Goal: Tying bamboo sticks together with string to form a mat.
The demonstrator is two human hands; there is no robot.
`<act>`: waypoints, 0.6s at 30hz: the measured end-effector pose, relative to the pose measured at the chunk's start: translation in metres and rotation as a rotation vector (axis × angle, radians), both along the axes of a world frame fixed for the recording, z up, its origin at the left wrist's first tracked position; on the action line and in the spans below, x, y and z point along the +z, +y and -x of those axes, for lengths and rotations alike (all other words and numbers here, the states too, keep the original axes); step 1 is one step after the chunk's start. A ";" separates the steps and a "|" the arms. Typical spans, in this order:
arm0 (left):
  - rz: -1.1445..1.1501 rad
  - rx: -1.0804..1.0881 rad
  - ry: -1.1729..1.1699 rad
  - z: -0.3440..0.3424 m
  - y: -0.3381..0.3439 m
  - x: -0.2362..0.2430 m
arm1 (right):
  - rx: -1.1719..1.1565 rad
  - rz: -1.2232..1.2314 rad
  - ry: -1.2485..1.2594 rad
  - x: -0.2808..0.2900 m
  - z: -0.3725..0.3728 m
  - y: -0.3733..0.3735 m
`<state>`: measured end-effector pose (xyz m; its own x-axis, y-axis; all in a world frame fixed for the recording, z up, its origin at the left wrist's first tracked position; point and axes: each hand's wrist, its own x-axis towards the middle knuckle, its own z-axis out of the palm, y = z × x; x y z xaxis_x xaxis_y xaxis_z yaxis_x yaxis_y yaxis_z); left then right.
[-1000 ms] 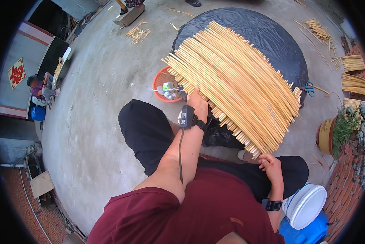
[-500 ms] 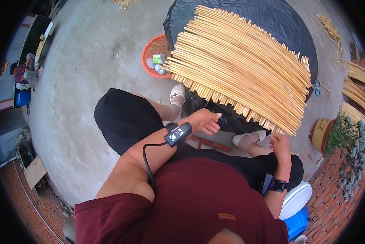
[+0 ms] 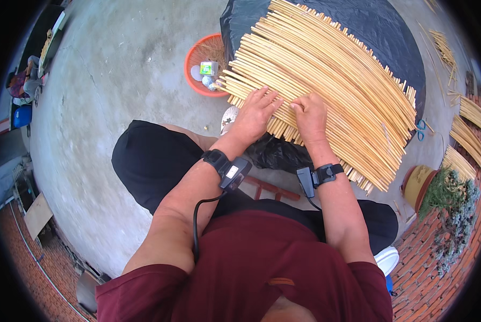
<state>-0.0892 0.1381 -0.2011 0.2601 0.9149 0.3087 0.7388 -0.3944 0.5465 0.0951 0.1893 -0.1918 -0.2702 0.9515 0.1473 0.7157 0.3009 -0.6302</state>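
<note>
A wide layer of straw-coloured reed stalks [image 3: 331, 80], laid side by side, spreads over a black plastic sheet [image 3: 398, 51] in front of me. Flat on the near left part of the stalks rests my left hand [image 3: 255, 114], its fingers stretched out. Just to its right, my right hand [image 3: 311, 114] is closed, thumb and fingers pinched together at the near stalks. Whatever lies between those fingertips is too small or hidden to make out.
An orange basket [image 3: 188, 67] holding a small green-and-white box [image 3: 208, 68] and round objects stands left of the stalks. Blue-handled scissors [image 3: 421, 130] lie at right, beyond a potted plant [image 3: 420, 185]. Further stalk bundles [image 3: 462, 131] lie far right. Another person [image 3: 23, 83] sits far left.
Both hands have moved up onto the reed stalks. My left hand has come down flat on them; my right hand has swung left from the near right corner to beside it.
</note>
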 end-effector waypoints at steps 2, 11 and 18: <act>-0.019 0.041 0.051 -0.003 0.000 -0.001 | -0.027 -0.043 0.011 -0.005 0.004 0.000; 0.057 0.124 0.128 -0.020 -0.008 -0.010 | 0.189 -0.192 -0.079 -0.004 0.006 0.014; 0.076 0.161 0.254 -0.025 -0.013 -0.013 | 0.093 0.144 0.783 0.181 0.032 0.076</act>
